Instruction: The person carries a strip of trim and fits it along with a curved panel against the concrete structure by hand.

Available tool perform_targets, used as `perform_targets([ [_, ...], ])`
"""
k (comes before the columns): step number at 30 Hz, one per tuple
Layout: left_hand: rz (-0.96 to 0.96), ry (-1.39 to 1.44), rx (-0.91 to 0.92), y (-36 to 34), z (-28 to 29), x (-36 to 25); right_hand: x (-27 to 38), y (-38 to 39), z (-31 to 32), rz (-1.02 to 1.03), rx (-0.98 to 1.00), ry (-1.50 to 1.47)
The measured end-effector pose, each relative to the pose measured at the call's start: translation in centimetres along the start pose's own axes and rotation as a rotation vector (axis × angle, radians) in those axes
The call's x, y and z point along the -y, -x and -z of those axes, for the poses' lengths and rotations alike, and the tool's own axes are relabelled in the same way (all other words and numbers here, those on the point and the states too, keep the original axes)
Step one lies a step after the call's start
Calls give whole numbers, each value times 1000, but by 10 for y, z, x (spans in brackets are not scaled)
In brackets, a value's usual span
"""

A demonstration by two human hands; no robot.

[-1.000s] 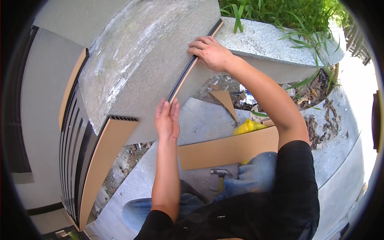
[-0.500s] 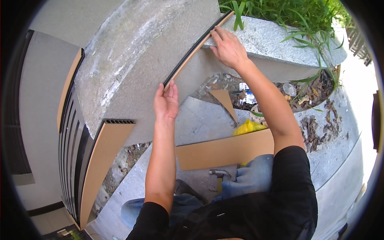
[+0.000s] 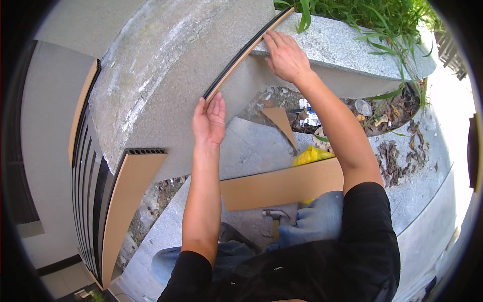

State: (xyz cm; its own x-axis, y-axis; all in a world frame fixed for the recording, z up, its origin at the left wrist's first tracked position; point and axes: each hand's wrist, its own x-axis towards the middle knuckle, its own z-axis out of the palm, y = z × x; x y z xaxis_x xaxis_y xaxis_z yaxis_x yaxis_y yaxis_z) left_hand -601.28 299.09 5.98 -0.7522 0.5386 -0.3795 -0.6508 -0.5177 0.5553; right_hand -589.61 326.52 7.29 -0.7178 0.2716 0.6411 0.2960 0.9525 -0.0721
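Observation:
A long, thin black-and-tan strip [image 3: 240, 61] lies diagonally against the pale concrete block [image 3: 166, 70], its upper end over a speckled stone ledge [image 3: 352, 45]. My left hand [image 3: 209, 123], palm turned up, grips the strip's lower end between thumb and fingers. Near the upper end, my right hand [image 3: 288, 59] rests its fingertips on the tan edge, thumb held apart below. Below my left hand and to its left stands a tan board [image 3: 132, 196] with black edging and a row of holes along its top end.
Another tan board [image 3: 282, 183] lies beside my knees, with a yellow bag [image 3: 309, 156] behind it and a hammer [image 3: 274, 214] in front. A triangular tan offcut [image 3: 279, 123] sits among dry leaves and litter. Grass [image 3: 352, 17] overhangs the ledge; a slatted panel [image 3: 85, 186] is at left.
Both hands and the strip have moved up the picture, the strip's top end also rightward. My right hand has slid toward that end and its fingers have straightened from their earlier grip.

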Motion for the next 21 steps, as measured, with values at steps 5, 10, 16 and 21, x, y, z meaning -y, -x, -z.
perform_targets([
  [5, -1, -90, 18, -1, -8, 3, 1, -2, 2, 0, 14, 0],
  [10, 3, -95, -17, -5, -15, 1, 1, -4, -3, -45, 195, 59],
  [16, 17, -73, -2, -3, -7, 0, 1, -4, -3, -34, 233, 111],
  [21, 4, -75, 24, -3, -3, -3, 0, -5, -1, -45, 187, 89],
])
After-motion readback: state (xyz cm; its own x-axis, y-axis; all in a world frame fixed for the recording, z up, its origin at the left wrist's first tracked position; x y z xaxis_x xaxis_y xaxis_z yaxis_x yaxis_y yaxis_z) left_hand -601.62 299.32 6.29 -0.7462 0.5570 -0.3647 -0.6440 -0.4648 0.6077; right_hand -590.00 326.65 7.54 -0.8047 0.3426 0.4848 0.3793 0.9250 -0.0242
